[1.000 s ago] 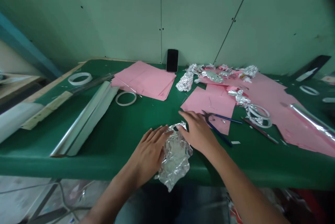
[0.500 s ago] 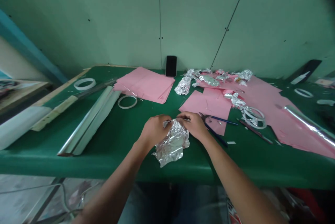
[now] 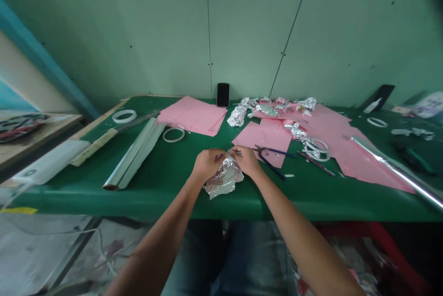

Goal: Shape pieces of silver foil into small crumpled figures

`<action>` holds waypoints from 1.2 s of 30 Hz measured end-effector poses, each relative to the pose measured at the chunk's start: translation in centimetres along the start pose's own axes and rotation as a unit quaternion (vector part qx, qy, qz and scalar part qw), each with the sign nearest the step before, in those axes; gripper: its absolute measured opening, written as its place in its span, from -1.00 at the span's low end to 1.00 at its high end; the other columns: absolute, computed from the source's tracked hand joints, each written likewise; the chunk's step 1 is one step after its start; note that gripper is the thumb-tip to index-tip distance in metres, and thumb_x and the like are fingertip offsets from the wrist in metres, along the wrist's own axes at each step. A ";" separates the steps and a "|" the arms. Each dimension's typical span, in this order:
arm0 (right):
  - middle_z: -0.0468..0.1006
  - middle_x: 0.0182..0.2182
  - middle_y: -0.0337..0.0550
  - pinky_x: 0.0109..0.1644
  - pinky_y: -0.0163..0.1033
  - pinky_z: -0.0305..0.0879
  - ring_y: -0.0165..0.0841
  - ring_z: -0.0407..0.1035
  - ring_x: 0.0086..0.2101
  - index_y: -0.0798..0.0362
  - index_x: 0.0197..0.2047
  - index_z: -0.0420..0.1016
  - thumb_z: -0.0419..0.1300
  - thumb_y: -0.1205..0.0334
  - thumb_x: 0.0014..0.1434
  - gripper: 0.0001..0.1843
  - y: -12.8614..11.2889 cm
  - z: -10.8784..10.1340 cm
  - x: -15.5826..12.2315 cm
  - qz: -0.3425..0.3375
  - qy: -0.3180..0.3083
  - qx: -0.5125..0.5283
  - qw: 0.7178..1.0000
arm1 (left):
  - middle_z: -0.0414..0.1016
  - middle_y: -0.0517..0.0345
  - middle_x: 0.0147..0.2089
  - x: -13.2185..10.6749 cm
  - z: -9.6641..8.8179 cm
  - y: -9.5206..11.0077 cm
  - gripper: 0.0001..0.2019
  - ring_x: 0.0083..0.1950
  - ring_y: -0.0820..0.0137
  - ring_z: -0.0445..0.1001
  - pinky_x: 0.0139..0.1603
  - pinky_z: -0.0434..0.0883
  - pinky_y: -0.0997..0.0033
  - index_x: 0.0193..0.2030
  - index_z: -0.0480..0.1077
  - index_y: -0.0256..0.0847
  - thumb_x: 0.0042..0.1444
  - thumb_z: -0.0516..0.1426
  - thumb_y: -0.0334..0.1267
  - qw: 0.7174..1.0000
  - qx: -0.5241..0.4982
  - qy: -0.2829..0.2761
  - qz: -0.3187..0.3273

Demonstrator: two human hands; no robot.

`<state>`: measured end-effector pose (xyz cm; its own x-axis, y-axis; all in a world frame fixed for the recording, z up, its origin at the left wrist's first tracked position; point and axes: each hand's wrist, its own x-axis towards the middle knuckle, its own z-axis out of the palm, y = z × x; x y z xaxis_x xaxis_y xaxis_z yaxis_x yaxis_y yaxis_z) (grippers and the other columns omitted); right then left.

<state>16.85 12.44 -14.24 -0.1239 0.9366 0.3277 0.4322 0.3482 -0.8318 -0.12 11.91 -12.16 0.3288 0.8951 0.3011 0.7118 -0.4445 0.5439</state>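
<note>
A crinkled sheet of aluminum foil (image 3: 224, 180) hangs below my two hands near the table's front edge. My left hand (image 3: 208, 163) is closed on the foil's upper left part. Close beside it, my right hand (image 3: 245, 160) pinches the top right of the same piece. The fingertips almost meet, and they hide the foil's gathered top. Just right of my right hand lie pliers (image 3: 272, 157) with dark blue handles, opened out and partly over a pink paper sheet (image 3: 249, 135).
Left are a foil roll (image 3: 133, 157), tape rings (image 3: 173, 135) and a pink paper stack (image 3: 194, 116). A phone (image 3: 223, 94) leans on the wall. Crumpled foil pieces (image 3: 238, 116) lie at the back; another shiny roll (image 3: 391, 166) lies right. A red bin (image 3: 377, 236) stands below the table.
The camera view has shifted, showing more wall and the floor at left. My hands still hold the foil, with its hanging part looking smaller and more folded.
</note>
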 end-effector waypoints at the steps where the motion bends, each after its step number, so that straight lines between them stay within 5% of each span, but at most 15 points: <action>1: 0.62 -0.35 -0.10 -0.21 -0.27 0.27 -0.29 0.46 -0.30 0.10 -0.32 0.54 0.08 0.11 0.18 -0.71 0.0 0.0 0.0 0.001 0.005 0.001 1.000 | 0.61 0.13 -0.23 0.0 -0.1 0.0 -0.76 -0.20 0.33 0.52 -0.23 0.31 0.48 -0.23 0.57 -0.14 0.19 0.07 -0.18 1.000 -0.004 0.005 -0.001; 7: 0.61 -0.22 -0.06 -0.12 -0.28 0.28 -0.28 0.45 -0.19 0.12 -0.20 0.53 0.08 0.02 0.16 -0.64 -0.1 -0.1 0.3 0.009 0.023 0.021 0.999 | 0.62 0.12 -0.27 0.0 -0.3 -0.2 -0.74 -0.22 0.31 0.54 -0.24 0.32 0.47 -0.22 0.56 -0.18 0.19 0.07 -0.14 0.998 -0.059 0.019 -0.020; 13: 0.61 -0.41 -0.14 -0.25 -0.29 0.28 -0.28 0.45 -0.34 0.11 -0.37 0.56 0.17 0.04 0.07 -0.70 -0.1 -0.2 0.3 0.026 -0.006 0.031 0.999 | 0.62 0.12 -0.18 0.3 -0.2 -0.7 -0.74 -0.15 0.31 0.54 -0.18 0.35 0.49 -0.16 0.55 -0.22 0.14 0.09 -0.17 0.992 -0.118 0.018 -0.041; 23: 0.56 -0.47 -0.18 -0.26 -0.28 0.26 -0.29 0.42 -0.37 0.11 -0.42 0.53 0.10 0.02 0.10 -0.67 0.0 -0.2 0.2 0.023 0.007 0.027 0.999 | 0.62 0.19 -0.34 0.5 0.3 -1.4 -0.83 -0.27 0.35 0.54 -0.25 0.35 0.49 -0.33 0.56 -0.19 0.06 0.16 -0.18 0.990 -0.130 0.038 -0.032; 29: 0.58 -0.17 -0.09 -0.08 -0.22 0.31 -0.27 0.45 -0.17 0.09 -0.10 0.49 0.15 0.02 0.08 -0.61 0.4 -0.2 0.5 0.016 0.030 0.039 0.999 | 0.61 0.16 -0.28 0.7 0.3 -1.4 -0.82 -0.21 0.32 0.54 -0.19 0.38 0.45 -0.28 0.54 -0.19 0.11 0.14 -0.18 0.989 -0.133 0.060 -0.034; 34: 0.56 -0.08 -0.10 0.04 -0.18 0.29 -0.27 0.42 -0.05 0.03 -0.03 0.45 0.16 0.19 0.07 -0.64 0.9 0.0 0.5 0.001 0.039 0.028 0.999 | 0.54 0.06 -0.09 -0.1 -0.5 -0.1 -0.78 -0.05 0.21 0.45 0.00 0.34 0.20 -0.10 0.47 -0.16 0.09 0.15 -0.32 0.988 0.028 0.153 0.018; 36: 0.55 -0.05 -0.12 0.04 -0.19 0.30 -0.28 0.41 -0.04 0.00 0.00 0.42 0.16 0.19 0.10 -0.63 1.0 0.1 0.4 -0.005 0.029 0.009 1.000 | 0.51 0.05 -0.08 -1.0 -0.6 0.7 -0.82 -0.04 0.19 0.42 0.01 0.32 0.14 -0.16 0.47 -0.14 0.13 0.10 -0.36 0.983 0.108 0.139 0.060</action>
<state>17.16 13.17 -14.92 -0.0761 0.9292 0.3615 0.4154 0.3592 -0.8357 -0.29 10.69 -11.56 0.2574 0.7793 0.5714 0.8038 -0.5009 0.3211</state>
